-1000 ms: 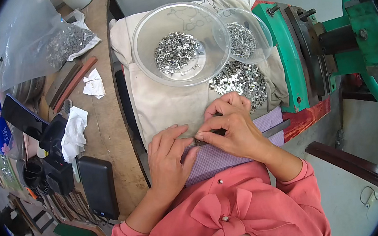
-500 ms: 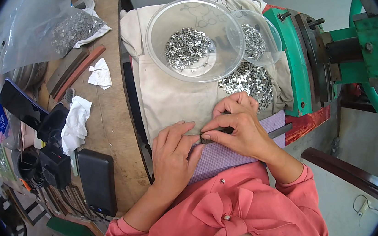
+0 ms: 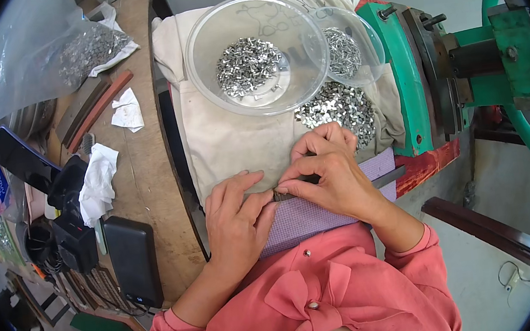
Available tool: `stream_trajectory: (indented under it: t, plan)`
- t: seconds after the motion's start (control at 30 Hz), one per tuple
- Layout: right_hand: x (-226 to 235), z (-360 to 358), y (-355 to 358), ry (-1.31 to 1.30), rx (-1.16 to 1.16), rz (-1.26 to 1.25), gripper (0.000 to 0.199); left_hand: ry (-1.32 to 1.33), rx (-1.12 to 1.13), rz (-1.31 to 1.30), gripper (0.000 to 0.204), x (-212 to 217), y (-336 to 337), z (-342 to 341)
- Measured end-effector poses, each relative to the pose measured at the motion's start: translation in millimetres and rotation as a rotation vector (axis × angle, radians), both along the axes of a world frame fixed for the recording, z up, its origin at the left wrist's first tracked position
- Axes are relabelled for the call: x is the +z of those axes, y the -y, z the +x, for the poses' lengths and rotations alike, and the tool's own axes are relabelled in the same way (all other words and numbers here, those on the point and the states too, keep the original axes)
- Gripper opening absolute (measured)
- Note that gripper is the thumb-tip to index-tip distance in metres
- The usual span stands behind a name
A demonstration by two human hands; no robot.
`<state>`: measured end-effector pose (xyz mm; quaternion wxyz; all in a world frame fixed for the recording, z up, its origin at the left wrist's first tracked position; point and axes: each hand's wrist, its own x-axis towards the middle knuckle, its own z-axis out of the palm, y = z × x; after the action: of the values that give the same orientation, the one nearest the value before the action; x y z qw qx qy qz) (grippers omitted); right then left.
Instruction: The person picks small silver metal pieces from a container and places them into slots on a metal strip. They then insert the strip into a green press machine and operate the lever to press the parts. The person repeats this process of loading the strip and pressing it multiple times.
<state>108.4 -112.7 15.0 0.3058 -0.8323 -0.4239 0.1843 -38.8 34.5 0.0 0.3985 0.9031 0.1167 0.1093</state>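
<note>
A dark metal strip (image 3: 390, 177) lies along the far edge of a purple textured mat (image 3: 303, 221) in front of me. Its left end, which looks ridged, shows under my right hand (image 3: 329, 170). That hand's thumb and index finger are pinched together at this end; whatever sits between the tips is too small to make out. My left hand (image 3: 235, 217) rests just to the left, fingers stretched and apart, its index fingertip beside the strip's end. Beyond my right hand, a loose heap of small shiny metal pieces (image 3: 336, 109) lies on beige cloth (image 3: 223, 137).
Behind stand a large clear plastic bowl (image 3: 206, 97) and a smaller clear bowl (image 3: 373, 57), both holding small metal parts. A green machine (image 3: 402, 86) with a handwheel rises at the right. The wooden bench (image 3: 161, 196) at left carries a black power bank (image 3: 133, 260), tissues and a phone (image 3: 22, 155).
The whole view has shifted slightly, moving the scene a little left. Both hands keep nearly the same pose at the strip's end; my right fingertips have moved slightly against it.
</note>
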Motion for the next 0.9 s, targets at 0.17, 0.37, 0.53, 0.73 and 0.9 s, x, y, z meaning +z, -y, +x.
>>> stream_trajectory:
  t: [0.17, 0.37, 0.53, 0.73, 0.9]
  plan:
    - [0.5, -1.8, -2.0, -0.003, -0.009, 0.003, 0.016, -0.007, -0.01, 0.013, 0.023, 2.0, -1.0, 0.0]
    - [0.8, 1.4, 4.9, -0.011, -0.016, 0.012, 0.015, -0.008, -0.009, 0.016, 0.023, 1.8, -1.0, -0.1]
    - [0.3, 0.5, 4.0, 0.001, -0.017, 0.017, 0.015, -0.003, -0.009, 0.012, 0.024, 1.5, -0.7, 0.0]
    - [1.8, 2.7, 9.3, 0.025, -0.016, -0.002, 0.016, -0.004, -0.008, 0.016, 0.023, 2.8, -0.6, 0.6]
    - [1.1, 0.3, 6.1, 0.012, -0.032, 0.011, 0.017, -0.004, -0.01, 0.012, 0.023, 1.4, -0.7, -0.1]
